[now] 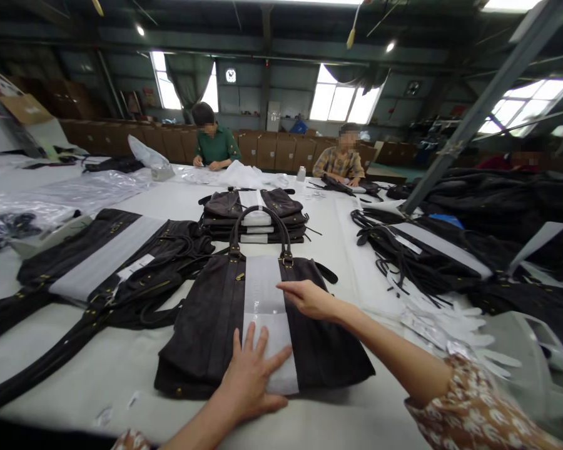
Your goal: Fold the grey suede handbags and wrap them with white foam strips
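A dark brown suede handbag [206, 325] lies flat on the white table [122, 362] in front of me, handles pointing away. A white foam strip [263, 294] runs down its middle. My left hand [251, 375] rests flat on the lower end of the strip, fingers spread, open. My right hand [309, 299] reaches across the strip's right edge near the bag's middle, fingers stretched out and lying on the bag.
A stack of similar bags [256, 215] sits behind. More bags with foam strips lie at the left [103, 262] and right [431, 250]. Two people sit at the table's far end [213, 147] [340, 162]. White strip pieces [450, 325] lie at the right.
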Action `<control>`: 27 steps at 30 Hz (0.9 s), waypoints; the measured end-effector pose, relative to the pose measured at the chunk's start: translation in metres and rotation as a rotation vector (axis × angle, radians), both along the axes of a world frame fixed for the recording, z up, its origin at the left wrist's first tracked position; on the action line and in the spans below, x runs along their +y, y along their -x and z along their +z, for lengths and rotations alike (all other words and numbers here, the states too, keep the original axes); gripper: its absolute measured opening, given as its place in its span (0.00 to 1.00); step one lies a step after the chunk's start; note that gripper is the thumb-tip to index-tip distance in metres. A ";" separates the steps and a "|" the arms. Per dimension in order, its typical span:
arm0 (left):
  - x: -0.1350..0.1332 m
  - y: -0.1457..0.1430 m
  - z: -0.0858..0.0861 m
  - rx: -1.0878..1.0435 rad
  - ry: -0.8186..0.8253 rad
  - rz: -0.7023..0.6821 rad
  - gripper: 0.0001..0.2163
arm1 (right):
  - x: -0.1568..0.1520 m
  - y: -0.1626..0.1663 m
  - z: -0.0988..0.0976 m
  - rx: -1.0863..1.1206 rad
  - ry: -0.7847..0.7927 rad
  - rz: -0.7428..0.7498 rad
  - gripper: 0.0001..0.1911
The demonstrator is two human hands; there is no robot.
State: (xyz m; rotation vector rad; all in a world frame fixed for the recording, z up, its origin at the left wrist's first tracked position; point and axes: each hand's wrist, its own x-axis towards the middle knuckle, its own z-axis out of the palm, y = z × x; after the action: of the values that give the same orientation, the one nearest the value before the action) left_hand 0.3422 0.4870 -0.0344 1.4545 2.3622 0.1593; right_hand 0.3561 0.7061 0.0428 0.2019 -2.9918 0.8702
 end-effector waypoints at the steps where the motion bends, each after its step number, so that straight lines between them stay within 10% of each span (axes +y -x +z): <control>1: 0.000 0.000 0.000 0.001 -0.004 0.000 0.43 | -0.002 -0.005 -0.014 -0.004 -0.012 -0.008 0.20; 7: 0.000 -0.001 -0.001 0.000 -0.011 0.008 0.44 | -0.015 -0.035 -0.062 -0.085 -0.065 0.100 0.25; 27: 0.005 -0.013 -0.011 0.077 0.026 0.057 0.43 | -0.036 -0.050 -0.066 0.101 0.025 -0.186 0.18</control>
State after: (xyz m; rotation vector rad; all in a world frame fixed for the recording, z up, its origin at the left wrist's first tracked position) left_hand 0.3551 0.4922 -0.0456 1.4063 2.4585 0.0884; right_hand 0.4062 0.6700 -0.0231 -0.0316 -2.8478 0.8503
